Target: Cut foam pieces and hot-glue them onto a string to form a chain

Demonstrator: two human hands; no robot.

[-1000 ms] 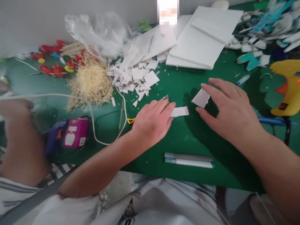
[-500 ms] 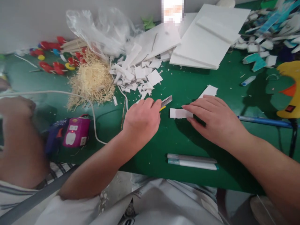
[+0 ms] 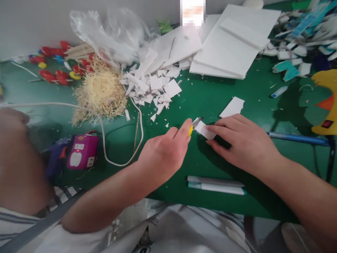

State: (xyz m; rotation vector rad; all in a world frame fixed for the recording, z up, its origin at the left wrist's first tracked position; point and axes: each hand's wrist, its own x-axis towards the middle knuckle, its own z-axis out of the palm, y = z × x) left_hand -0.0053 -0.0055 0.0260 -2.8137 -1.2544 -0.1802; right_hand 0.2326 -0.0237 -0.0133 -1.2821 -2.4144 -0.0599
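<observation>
In my left hand (image 3: 165,151) is a yellow utility knife (image 3: 190,131), fingers wrapped round its handle. Its blade lies at the far left end of a small white foam strip (image 3: 203,129); whether it cuts into the foam I cannot tell. My right hand (image 3: 239,140) pinches the strip's near right end between thumb and fingers, and the strip slants down to the right. Just beyond my right fingers a larger white foam piece (image 3: 232,107) lies flat on the green table (image 3: 168,182).
Foam scraps (image 3: 155,86) and straw-like shavings (image 3: 101,93) are heaped at the back left, white foam sheets (image 3: 229,45) behind. A white cable (image 3: 104,147) runs beside a magenta power adapter (image 3: 83,151). Two pens (image 3: 216,186) lie in front; another person's arm (image 3: 21,158) rests at left.
My left hand has moved right, bringing the knife blade to the foam strip. The strip has turned from level to slanting, and my right hand has shifted slightly nearer to me.
</observation>
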